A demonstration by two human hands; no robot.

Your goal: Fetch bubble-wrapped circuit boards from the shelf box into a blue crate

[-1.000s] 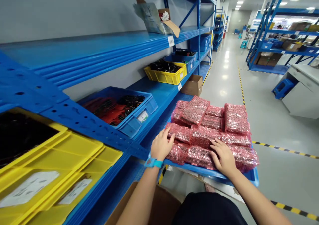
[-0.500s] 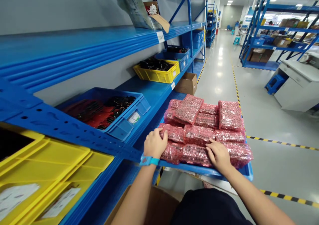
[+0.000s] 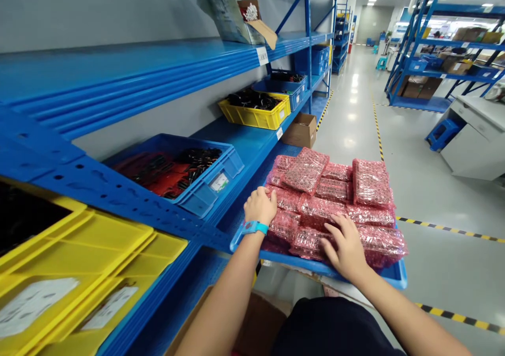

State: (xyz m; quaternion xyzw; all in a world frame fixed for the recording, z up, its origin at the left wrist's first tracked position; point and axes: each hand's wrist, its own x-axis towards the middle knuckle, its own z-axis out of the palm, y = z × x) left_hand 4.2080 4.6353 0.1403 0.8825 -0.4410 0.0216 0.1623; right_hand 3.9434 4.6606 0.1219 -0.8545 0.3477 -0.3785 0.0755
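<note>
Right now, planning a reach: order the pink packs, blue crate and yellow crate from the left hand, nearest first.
1. Pink bubble-wrapped packs, under the left hand.
2. Blue crate, on the shelf to the hand's left.
3. Yellow crate, farther along that shelf.

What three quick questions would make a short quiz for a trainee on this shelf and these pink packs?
1. True or false: the left hand and the right hand both rest on the pink bubble-wrapped packs.
2. Which hand wears the teal wristband?
3. What colour is the crate just beyond the blue crate of red and black items? A yellow, B green, C white.

Key: 1 true; 2 left; 3 A.
</note>
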